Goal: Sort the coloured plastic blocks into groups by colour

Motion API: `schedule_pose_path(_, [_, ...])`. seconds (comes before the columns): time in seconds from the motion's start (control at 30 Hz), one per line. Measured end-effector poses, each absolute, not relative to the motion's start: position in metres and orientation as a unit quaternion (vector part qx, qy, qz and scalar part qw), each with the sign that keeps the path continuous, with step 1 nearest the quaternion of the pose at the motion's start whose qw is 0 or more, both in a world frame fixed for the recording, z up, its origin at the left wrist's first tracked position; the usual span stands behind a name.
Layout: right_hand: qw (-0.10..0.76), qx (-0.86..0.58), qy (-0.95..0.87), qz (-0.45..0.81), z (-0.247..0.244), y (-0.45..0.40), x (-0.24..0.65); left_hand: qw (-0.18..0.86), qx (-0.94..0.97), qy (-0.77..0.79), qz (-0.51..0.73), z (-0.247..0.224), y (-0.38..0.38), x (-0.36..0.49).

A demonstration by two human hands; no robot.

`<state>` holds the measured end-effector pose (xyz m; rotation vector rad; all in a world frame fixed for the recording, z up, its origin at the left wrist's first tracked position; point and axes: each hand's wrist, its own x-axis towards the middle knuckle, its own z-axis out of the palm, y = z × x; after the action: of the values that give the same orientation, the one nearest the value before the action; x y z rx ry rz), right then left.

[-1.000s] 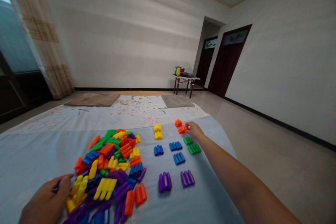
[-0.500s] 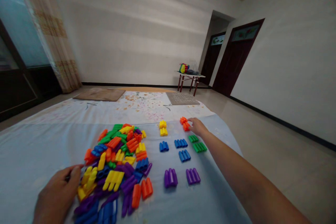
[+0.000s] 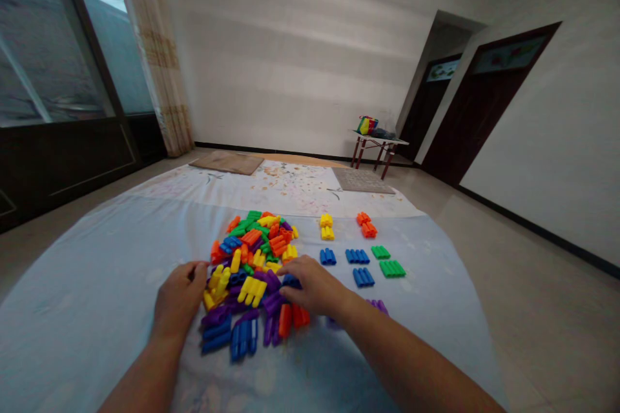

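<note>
My left hand (image 3: pixel 177 297) rests curled beside a pile of coloured blocks (image 3: pixel 252 291) on a pale tablecloth (image 3: pixel 109 264); my right hand (image 3: pixel 316 287), well apart, is over the pile's right edge. From here I cannot tell whether either grips one.

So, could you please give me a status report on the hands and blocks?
Left hand beside the block pile. Right hand at its right side, grip unclear. Right arm partly hides purple blocks set apart.
</note>
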<state>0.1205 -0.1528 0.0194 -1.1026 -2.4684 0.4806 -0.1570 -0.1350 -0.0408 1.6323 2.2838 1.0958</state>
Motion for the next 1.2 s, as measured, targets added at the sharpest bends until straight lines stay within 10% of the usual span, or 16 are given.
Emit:
schedule_pose_path(0.9, [0.057, -0.397, -0.901, 0.167, 0.017, -0.161, 0.103, 0.076, 0.544, 0.754, 0.36, -0.041, -0.136, -0.157])
schedule_pose_path(1.2, [0.21, -0.408, -0.866, 0.2, 0.015, -0.164, 0.11, 0.094, 0.536, 0.766, 0.341, -0.042, -0.134, -0.16])
